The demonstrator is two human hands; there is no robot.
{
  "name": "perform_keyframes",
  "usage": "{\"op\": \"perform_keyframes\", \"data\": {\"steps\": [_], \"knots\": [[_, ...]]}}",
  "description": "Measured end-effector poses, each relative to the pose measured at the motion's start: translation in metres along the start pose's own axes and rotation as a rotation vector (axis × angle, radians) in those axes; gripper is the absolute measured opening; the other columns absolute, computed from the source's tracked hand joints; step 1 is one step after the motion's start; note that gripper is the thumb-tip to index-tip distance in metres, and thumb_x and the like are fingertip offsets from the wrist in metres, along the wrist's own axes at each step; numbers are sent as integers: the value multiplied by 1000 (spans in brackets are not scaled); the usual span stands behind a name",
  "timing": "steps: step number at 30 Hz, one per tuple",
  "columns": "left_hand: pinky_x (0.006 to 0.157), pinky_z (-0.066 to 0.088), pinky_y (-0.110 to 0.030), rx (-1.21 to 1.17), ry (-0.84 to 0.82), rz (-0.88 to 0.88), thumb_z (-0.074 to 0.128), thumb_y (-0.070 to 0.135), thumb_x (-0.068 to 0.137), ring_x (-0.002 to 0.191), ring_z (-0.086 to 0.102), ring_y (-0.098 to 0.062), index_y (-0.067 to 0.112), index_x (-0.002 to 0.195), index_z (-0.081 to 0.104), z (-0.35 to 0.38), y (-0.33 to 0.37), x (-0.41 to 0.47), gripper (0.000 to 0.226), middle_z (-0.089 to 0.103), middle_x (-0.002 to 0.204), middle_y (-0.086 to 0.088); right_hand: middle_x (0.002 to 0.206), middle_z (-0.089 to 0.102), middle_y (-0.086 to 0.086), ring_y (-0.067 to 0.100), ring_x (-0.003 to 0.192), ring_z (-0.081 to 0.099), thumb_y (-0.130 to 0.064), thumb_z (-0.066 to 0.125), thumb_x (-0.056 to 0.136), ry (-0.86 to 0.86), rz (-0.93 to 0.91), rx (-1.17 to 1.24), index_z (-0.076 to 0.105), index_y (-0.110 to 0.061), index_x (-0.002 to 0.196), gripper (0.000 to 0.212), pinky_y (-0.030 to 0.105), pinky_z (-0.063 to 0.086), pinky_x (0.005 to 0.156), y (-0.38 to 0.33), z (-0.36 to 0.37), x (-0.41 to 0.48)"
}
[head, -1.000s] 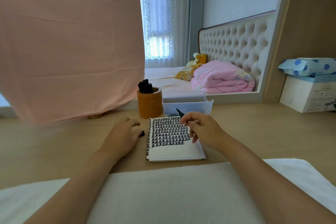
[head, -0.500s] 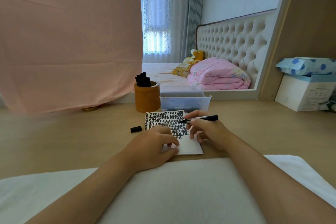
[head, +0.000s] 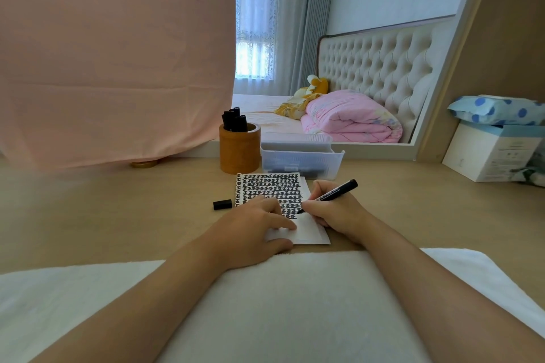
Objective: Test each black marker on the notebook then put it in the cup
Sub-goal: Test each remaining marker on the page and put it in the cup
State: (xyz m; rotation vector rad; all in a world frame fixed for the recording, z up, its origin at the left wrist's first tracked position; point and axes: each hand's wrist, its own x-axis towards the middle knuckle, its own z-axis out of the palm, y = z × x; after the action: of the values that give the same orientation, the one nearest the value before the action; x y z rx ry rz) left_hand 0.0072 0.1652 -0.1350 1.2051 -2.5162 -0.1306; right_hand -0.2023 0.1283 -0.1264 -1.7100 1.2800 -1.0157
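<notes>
Black marker (head: 334, 191), one cap (head: 222, 204), one notebook (head: 272, 186)

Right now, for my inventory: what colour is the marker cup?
Orange-brown; the cup shows best in head view.

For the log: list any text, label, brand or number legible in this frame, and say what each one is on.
No text here can be read with certainty.
marker, held in the right hand: white print along the barrel, too blurred to read.
notebook: rows of repeated black test marks, not legible as words.
white box at the far right: small grey print on its front, too small to read.
</notes>
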Motion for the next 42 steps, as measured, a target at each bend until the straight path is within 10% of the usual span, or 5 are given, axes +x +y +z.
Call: {"op": "perform_keyframes", "data": {"steps": [42], "knots": [[75,41,-21,-12,22,-6,57,57,89,97,40,-2,43,130,58,3,-3,1,44,49,106,17,64,55,-2,6,59,47,-3,71,78,-35,-91,-130,56,-9,66,19,15,37,49,1,1,-1]]}}
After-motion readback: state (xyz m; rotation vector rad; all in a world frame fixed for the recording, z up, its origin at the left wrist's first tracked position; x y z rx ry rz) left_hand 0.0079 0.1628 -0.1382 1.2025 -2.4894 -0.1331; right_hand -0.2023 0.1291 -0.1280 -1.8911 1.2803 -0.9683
